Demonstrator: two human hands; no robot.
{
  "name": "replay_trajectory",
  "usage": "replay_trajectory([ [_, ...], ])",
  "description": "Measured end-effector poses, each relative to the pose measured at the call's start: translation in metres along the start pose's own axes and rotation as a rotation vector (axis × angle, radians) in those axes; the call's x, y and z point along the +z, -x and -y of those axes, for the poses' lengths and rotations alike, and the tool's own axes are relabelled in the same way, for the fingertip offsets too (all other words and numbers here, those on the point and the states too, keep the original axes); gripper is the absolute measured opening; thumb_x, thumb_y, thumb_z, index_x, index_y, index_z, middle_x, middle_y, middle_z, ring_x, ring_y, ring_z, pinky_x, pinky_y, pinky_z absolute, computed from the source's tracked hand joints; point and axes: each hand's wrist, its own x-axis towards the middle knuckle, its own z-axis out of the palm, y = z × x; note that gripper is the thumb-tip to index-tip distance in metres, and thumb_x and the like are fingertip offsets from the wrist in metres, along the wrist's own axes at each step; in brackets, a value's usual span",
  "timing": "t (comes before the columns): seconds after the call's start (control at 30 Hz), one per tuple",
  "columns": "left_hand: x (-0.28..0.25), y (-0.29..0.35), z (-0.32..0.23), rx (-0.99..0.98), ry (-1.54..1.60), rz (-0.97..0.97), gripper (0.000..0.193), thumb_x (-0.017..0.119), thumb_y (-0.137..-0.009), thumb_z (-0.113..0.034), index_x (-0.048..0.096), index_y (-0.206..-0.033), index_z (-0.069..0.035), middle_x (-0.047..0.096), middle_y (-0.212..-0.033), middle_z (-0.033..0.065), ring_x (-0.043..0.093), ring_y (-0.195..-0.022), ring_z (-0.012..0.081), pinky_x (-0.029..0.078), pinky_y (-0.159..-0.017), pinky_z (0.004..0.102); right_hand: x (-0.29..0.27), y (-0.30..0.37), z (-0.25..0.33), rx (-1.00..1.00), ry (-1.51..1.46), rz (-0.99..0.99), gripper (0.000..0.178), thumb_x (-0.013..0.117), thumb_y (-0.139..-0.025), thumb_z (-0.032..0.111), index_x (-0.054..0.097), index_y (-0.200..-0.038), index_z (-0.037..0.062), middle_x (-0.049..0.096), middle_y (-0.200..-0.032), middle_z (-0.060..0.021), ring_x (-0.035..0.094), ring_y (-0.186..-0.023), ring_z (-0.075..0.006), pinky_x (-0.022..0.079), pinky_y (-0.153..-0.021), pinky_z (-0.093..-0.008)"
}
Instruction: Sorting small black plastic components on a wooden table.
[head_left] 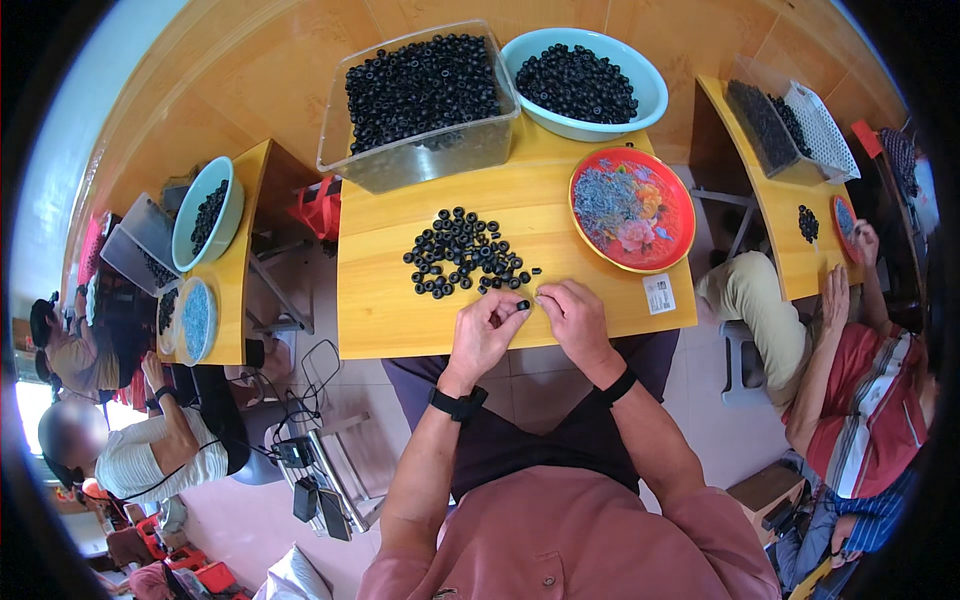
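Note:
My left hand [484, 330] is closed at the front edge of the wooden table, pinching a small black ring-shaped part [523, 305] between thumb and fingertips. Right beside it, my right hand [574, 316] has its fingertips pressed together; anything between them is too small to make out. A loose pile of black ring-shaped parts [455, 252] lies just beyond my left hand. Past my right hand sits a red flowered tray [682, 215] with a heap of small greyish metal pieces [607, 198].
At the table's back stand a clear plastic bin [420, 165] and a light-blue basin [585, 128], both full of black parts. A white label [659, 294] lies at the right edge. People sit at side tables [262, 215] on both sides. A metal stand with cables [340, 455] is at lower left.

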Motion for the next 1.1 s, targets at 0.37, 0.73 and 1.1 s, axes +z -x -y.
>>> replay_trajectory([
  [0.37,0.001,0.000,0.001,0.027,-0.057,-0.021,0.016,0.078,-0.088,-0.008,0.069,-0.099,-0.002,0.068,-0.075,0.0044,0.061,-0.063,0.0100,0.050,-0.060,0.0263,0.001,0.000,-0.001,0.023,-0.028,0.004,0.008,0.073,-0.084,0.009,0.068,-0.087,0.0026,0.066,-0.080,-0.0131,0.065,-0.078,-0.0335,0.051,-0.071,-0.0429],
  [0.73,0.003,-0.001,0.007,0.054,-0.024,-0.064,0.016,0.077,-0.089,-0.008,0.070,-0.102,-0.002,0.069,-0.077,0.0054,0.062,-0.066,0.0108,0.051,-0.061,0.0263,-0.007,0.000,0.013,0.073,-0.157,0.010,0.006,0.071,-0.088,0.007,0.070,-0.091,0.0015,0.068,-0.083,-0.0141,0.066,-0.074,-0.0326,0.051,-0.065,-0.0397],
  [1.1,0.001,-0.001,0.006,0.077,0.036,-0.034,0.018,0.075,-0.089,-0.005,0.068,-0.105,-0.002,0.074,-0.084,0.0098,0.070,-0.073,0.0141,0.053,-0.063,0.0274,0.000,-0.001,0.030,-0.184,0.104,-0.050,0.011,0.069,-0.089,0.010,0.071,-0.098,0.0041,0.069,-0.086,-0.0103,0.066,-0.074,-0.0314,0.051,-0.065,-0.0407],
])
